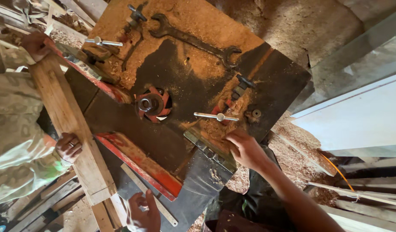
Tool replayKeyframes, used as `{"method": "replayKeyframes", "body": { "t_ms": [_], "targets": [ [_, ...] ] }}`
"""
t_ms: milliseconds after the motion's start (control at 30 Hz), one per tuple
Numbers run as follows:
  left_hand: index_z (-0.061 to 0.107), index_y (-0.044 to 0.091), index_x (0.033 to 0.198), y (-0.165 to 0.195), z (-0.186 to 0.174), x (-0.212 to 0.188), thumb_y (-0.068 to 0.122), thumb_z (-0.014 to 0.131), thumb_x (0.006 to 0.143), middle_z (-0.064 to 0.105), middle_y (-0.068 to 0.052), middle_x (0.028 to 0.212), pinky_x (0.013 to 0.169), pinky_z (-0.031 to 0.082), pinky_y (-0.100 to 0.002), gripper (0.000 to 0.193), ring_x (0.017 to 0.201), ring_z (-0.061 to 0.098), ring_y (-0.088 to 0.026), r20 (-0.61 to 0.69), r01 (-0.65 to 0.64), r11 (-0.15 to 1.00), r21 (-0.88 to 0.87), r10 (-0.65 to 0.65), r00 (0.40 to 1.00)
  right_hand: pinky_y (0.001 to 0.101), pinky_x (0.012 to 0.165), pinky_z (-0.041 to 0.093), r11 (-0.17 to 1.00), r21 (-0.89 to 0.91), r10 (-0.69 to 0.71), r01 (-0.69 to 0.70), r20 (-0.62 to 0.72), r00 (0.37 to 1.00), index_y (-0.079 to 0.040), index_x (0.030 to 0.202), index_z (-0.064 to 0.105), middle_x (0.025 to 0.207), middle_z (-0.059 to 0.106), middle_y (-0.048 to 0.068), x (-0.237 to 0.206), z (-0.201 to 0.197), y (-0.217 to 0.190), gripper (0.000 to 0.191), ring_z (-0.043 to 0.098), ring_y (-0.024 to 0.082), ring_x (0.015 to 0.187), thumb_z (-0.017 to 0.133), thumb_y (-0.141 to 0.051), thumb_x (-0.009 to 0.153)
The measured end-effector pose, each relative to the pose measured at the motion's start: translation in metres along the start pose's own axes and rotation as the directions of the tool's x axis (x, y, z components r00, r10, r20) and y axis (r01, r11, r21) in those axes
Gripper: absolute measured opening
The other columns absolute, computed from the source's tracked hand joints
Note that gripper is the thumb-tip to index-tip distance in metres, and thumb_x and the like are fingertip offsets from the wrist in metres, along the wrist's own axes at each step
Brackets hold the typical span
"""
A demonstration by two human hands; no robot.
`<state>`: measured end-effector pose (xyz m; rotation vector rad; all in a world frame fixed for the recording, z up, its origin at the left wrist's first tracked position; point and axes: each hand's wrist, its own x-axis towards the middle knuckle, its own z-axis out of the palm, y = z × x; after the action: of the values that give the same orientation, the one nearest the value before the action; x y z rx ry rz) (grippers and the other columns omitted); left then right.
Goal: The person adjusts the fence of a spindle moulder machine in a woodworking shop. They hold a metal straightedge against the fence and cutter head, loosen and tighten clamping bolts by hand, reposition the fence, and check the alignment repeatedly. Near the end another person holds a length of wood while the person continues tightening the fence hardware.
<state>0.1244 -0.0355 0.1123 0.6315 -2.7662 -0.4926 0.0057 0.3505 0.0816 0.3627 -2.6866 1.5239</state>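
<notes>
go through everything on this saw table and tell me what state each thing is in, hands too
Cutter head: exposed in the table opening; spinning or not, cannot tell.
Wrench: lying flat, untouched, in sawdust.
Near T-handle clamp: unheld.
Far T-handle clamp: unheld.
Right hand: resting on the fence edge, holding nothing.
Left hand: open, beside the thin strip.
Plank: lying flat, held by another person's ringed hand.

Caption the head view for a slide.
Right hand rests on a sawdust-covered spindle moulder table; left hand beside a ruler; a co-worker's hand steadies a plank.
</notes>
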Motion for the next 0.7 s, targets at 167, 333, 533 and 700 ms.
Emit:
{"method": "replayKeyframes", "body": {
  "t_ms": [167, 333, 533, 700],
  "targets": [
    [0.067, 0.005, 0.1, 0.029, -0.01, 0.011, 0.032, 0.079, 0.091, 0.066, -0.005, 0.071, 0.064, 0.05, -0.034, 0.03, 0.065, 0.066, -0.018, -0.034, 0.045, 0.999, -0.009, -0.045, 0.998, 0.0361, 0.076, 0.06, 0.977, 0.097, 0.19, -0.191, 0.027, 0.982, -0.003, 0.108, 0.072, 0.103, 0.075, 0.014, -0.003, -0.003, 0.006, 0.024, 0.075, 0.027, 0.088, 0.067, 0.006, 0.086],
    [0.069, 0.008, 0.098, 0.018, -0.006, 0.01, 0.035, 0.074, 0.096, 0.071, -0.004, 0.074, 0.068, 0.053, -0.034, 0.027, 0.07, 0.07, -0.018, 0.034, 0.103, 0.993, 0.054, -0.105, 0.994, 0.0358, 0.078, 0.061, 0.962, 0.136, 0.213, -0.236, 0.163, 0.963, -0.006, 0.113, 0.073, 0.107, 0.075, 0.014, -0.012, 0.005, 0.011, 0.026, 0.075, 0.026, 0.09, 0.068, 0.002, 0.089],
    [0.068, 0.008, 0.098, 0.033, -0.015, 0.018, 0.036, 0.07, 0.099, 0.072, -0.005, 0.082, 0.067, 0.052, -0.034, 0.028, 0.073, 0.069, -0.02, -0.03, 0.015, 0.999, -0.034, -0.016, 0.999, 0.039, 0.089, 0.061, 0.883, 0.144, 0.383, -0.447, 0.33, 0.863, -0.009, 0.126, 0.069, 0.121, 0.075, 0.013, -0.004, 0.022, 0.008, 0.028, 0.076, 0.025, 0.101, 0.06, -0.01, 0.1],
    [0.075, 0.01, 0.105, 0.101, -0.023, 0.039, 0.029, 0.074, 0.09, 0.074, -0.003, 0.084, 0.085, 0.053, -0.044, 0.024, 0.086, 0.07, -0.028, 0.104, -0.291, 0.944, -0.155, 0.309, 0.945, 0.0484, 0.099, 0.054, 0.975, 0.201, 0.118, -0.097, -0.096, 0.988, 0.0, 0.132, 0.062, 0.14, 0.063, 0.024, -0.02, 0.017, -0.016, 0.034, 0.066, 0.039, 0.119, 0.056, -0.017, 0.103]
  ]
}}
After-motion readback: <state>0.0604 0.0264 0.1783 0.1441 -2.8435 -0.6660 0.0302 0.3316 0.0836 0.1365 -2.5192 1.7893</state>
